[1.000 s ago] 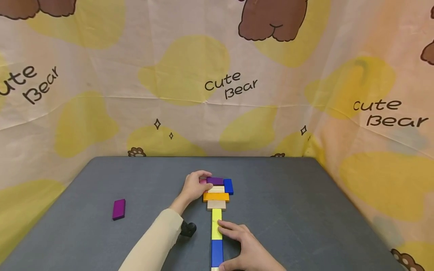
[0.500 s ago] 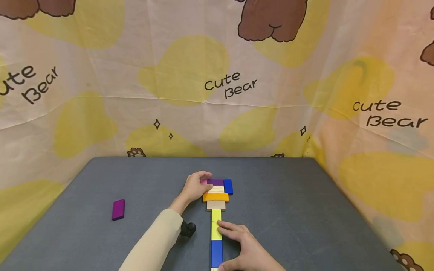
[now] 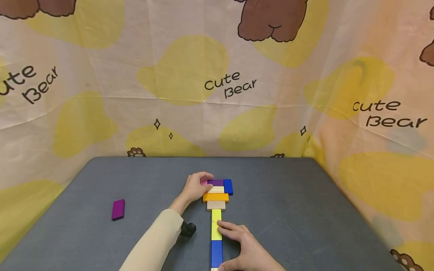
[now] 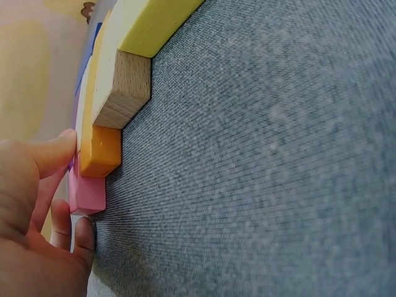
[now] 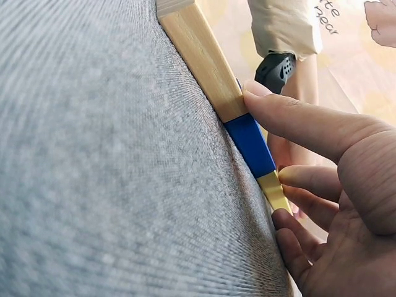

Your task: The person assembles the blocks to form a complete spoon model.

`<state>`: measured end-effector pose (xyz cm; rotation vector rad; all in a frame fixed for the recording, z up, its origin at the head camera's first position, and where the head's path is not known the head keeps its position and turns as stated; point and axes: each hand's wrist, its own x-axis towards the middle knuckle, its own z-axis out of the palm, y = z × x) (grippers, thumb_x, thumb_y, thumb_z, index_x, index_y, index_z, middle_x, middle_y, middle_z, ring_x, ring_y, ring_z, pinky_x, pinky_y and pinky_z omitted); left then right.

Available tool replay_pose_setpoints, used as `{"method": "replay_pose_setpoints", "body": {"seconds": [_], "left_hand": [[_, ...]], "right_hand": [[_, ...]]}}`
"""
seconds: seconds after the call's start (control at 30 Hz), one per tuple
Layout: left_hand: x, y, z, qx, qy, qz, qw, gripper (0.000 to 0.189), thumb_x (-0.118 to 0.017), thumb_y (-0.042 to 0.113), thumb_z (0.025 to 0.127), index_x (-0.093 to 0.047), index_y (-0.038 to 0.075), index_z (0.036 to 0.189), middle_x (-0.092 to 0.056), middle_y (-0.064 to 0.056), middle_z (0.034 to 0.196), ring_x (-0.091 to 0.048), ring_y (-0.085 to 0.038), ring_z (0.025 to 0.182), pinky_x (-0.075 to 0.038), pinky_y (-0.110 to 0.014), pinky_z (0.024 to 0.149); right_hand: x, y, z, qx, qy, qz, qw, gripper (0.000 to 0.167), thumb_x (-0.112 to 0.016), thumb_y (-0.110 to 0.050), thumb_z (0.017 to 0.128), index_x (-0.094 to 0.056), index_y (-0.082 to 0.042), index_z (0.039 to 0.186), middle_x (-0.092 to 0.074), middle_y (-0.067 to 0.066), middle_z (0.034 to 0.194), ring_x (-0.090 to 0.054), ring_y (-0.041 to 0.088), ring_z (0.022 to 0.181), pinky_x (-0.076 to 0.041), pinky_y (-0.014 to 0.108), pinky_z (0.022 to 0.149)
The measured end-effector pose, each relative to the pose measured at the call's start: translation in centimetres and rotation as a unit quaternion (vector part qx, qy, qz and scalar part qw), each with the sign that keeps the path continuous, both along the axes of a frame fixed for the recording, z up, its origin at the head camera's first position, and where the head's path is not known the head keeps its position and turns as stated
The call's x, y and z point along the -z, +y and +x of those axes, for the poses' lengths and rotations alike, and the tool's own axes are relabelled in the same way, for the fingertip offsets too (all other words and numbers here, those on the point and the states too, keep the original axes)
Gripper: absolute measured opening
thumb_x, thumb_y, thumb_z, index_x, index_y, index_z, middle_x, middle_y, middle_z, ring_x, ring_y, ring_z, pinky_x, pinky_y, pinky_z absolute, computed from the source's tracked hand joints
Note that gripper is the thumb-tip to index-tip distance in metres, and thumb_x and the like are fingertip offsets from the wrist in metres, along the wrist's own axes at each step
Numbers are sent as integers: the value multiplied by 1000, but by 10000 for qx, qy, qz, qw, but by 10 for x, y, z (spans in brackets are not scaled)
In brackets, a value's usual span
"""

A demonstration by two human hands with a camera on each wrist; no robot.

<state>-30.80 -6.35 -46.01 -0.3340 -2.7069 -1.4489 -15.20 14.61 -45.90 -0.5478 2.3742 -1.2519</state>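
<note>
Flat on the table, coloured wooden blocks form a long stem with a wider head. My left hand (image 3: pixel 194 187) is at the head's left end, thumb and forefinger pinching a purple block (image 3: pixel 217 182) across its near and far edges. Its fingers partly cover a pink block (image 4: pixel 90 195). Beside these lie a light-wood block (image 3: pixel 218 189) and an upright-set blue block (image 3: pixel 228 186). My right hand (image 3: pixel 249 246) rests along the stem, straight fingertips touching the yellow block (image 3: pixel 216 222), thumb by the joint between the long blue block (image 3: pixel 216 254) and a plain wood block (image 5: pixel 204 62).
An orange block (image 3: pixel 216 197) and a beige block (image 3: pixel 216 205) join head and stem. A loose magenta block (image 3: pixel 118 210) lies at the left on the grey table (image 3: pixel 305 210). A black wrist device (image 3: pixel 188 229) sits at the left cuff. Printed cloth (image 3: pixel 176 75) hangs behind.
The purple block has come slightly down and nearer, now lying level against the light-wood block. My left forefinger shifts a little; the right hand has hardly moved.
</note>
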Motion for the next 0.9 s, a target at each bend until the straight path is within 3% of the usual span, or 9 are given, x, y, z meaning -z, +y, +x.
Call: {"method": "replay_pose_setpoints", "body": {"seconds": [0.43, 0.57, 0.73, 0.9], "left_hand": [[-1, -1, 1, 24, 51, 46, 10000, 27, -71, 5, 90, -70, 7, 117, -67, -7, 115, -56, -29, 111, -41, -49, 100], [-1, -9, -2, -16, 326, 72, 9994, 26, -71, 9, 91, -70, 8, 116, -68, -5, 112, -58, -27, 103, -46, -46, 93], [-17, -39, 2, -145, 840, 254, 9960, 29, -71, 13, 92, -68, 4, 119, -67, -8, 115, -55, -32, 108, -43, -46, 96], [-38, -90, 29, -607, 1098, 267, 9917, 32, -73, 18, 91, -67, 9, 121, -66, -7, 120, -52, -30, 110, -42, -46, 87]], "right_hand": [[0, 0, 0, -20, 15, -2, 10000, 79, -87, -42, 73, -55, -23, 142, -42, -19, 146, -37, 20, 123, -35, 55, 99], [-1, -4, -2, 42, -128, -52, 9999, 77, -87, -40, 73, -56, -25, 141, -42, -20, 145, -37, 21, 122, -35, 55, 99], [-2, -10, -4, 235, -295, -76, 9993, 78, -90, -38, 70, -57, -29, 140, -42, -22, 142, -36, 21, 120, -35, 56, 99], [-1, -13, -5, 334, -228, 6, 9992, 81, -90, -39, 68, -56, -30, 141, -42, -20, 143, -36, 22, 121, -36, 55, 98]]}}
